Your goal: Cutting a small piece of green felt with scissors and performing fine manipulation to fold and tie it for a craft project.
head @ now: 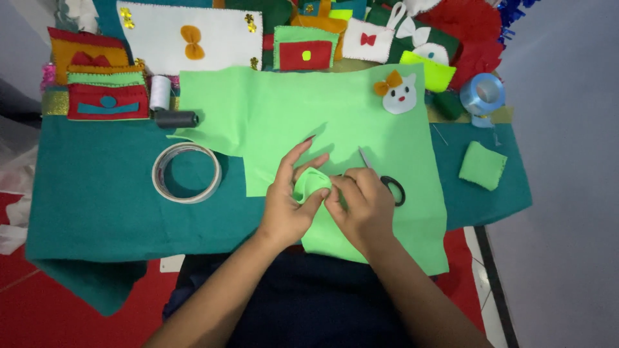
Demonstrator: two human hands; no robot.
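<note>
Felt is all over this table. We see the left hand (288,205) and the right hand (362,205) close together, low in the middle of the picture. Both hands pinch a small folded piece of light green felt (311,183). The left thumb and fingers (303,154) curl around it from one side, and the right fingertips press it from the other. Neither hand is wide open; both have hold of the little piece.

The little piece sits just above the big light green sheet (284,116), which lies on the dark green cloth (97,206). Black-handled scissors (390,187) lie on the sheet, touching or almost touching the right hand. A ring of tape (186,172) lies to the left, well apart from the hands. A white cat face with an orange bow (398,93) sits near the far corner of the sheet.

We think the fold could pop open if the fingers let go a bit, because felt is springy. The scissors are very near, so the right hand could bump the blades. The big sheet hangs over the table edge, so a pull by an arm could drag it down.
</note>
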